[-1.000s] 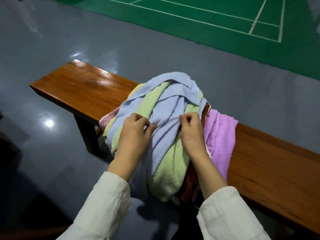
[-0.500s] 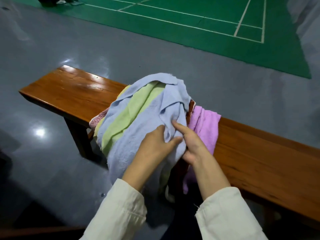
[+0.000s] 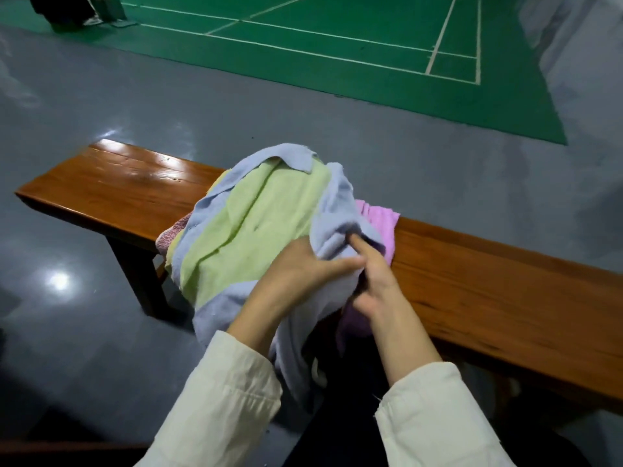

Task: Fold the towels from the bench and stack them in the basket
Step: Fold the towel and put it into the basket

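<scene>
floor: glossy grey floor (image 3: 371,143) | beyond: green court mat (image 3: 371,89), white lines (image 3: 437,38) | light: glare spot (image 3: 58,281) on floor

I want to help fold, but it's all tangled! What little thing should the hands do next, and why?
Probably lift the blue towel up and free of the pile. The left hand grips it, the right hand pokes a finger into its fold, and it lies tangled round the green towel on the bench, so it can't be folded yet.
</scene>
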`<state>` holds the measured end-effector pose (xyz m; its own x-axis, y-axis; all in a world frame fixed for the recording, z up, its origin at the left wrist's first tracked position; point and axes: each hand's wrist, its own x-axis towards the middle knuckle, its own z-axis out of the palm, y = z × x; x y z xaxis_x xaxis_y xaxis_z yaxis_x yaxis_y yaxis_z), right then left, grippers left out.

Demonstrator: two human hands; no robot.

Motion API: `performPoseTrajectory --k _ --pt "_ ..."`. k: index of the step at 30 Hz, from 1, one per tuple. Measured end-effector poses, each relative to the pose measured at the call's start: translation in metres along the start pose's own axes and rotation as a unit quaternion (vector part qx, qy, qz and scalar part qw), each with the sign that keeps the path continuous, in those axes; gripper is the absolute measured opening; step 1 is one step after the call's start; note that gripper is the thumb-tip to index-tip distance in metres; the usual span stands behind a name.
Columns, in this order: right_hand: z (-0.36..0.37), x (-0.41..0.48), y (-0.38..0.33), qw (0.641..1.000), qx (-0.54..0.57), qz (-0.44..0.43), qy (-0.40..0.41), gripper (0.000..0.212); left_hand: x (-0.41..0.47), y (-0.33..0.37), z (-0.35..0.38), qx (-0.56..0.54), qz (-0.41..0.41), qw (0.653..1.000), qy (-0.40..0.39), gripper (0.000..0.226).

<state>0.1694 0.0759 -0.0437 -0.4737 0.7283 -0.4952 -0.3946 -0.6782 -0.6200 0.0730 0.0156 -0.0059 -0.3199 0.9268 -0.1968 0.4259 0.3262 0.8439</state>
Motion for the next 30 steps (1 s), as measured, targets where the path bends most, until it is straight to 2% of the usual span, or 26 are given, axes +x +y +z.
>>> performPoseTrajectory --k 2,4,7,10,14,17,21,23,25,28,30 --pt "-0.006 -0.004 0.005 0.999 -0.002 0.035 0.004 0.034 -0.004 -0.008 0.002 0.096 -0.007 0.995 0.03 0.033" --pt "-0.011 -0.009 0.005 0.999 -0.024 0.045 0.01 0.032 -0.006 -0.014 0.001 0.103 0.006 0.993 0.055 0.026" --pt "-0.019 -0.021 0.0 1.0 -0.01 0.005 0.006 0.029 -0.009 -0.014 0.005 -0.005 0.042 0.998 0.04 0.015" --pt "-0.028 -0.035 -0.01 0.997 0.024 -0.071 -0.004 0.03 -0.017 0.003 0.021 -0.166 0.089 0.981 0.05 0.022" --pt "-0.047 -0.068 -0.018 0.999 -0.007 -0.049 0.007 0.027 -0.029 0.027 0.038 -0.293 0.126 0.946 0.065 0.026" --pt "-0.068 -0.092 -0.027 0.992 0.023 -0.109 0.054 0.019 -0.039 0.035 0.052 -0.3 0.144 0.941 0.061 0.029" --pt "-0.105 -0.129 -0.049 0.972 0.064 -0.192 0.12 0.03 -0.036 0.033 0.065 -0.304 0.093 0.937 0.146 0.016" --pt "-0.124 -0.147 -0.059 0.961 0.063 -0.221 0.153 0.018 -0.031 0.036 0.072 -0.294 0.102 0.94 0.143 0.014" --pt "-0.138 -0.161 -0.069 0.948 0.073 -0.255 0.176 0.006 -0.029 0.047 0.079 -0.265 0.143 0.946 0.122 0.012" --pt "-0.148 -0.174 -0.078 0.925 0.085 -0.32 0.189 0.009 -0.022 0.059 0.092 -0.2 0.186 0.957 0.099 0.01" --pt "-0.15 -0.174 -0.073 0.918 0.069 -0.337 0.198 0.015 -0.017 0.058 0.1 -0.161 0.18 0.967 0.077 0.024"
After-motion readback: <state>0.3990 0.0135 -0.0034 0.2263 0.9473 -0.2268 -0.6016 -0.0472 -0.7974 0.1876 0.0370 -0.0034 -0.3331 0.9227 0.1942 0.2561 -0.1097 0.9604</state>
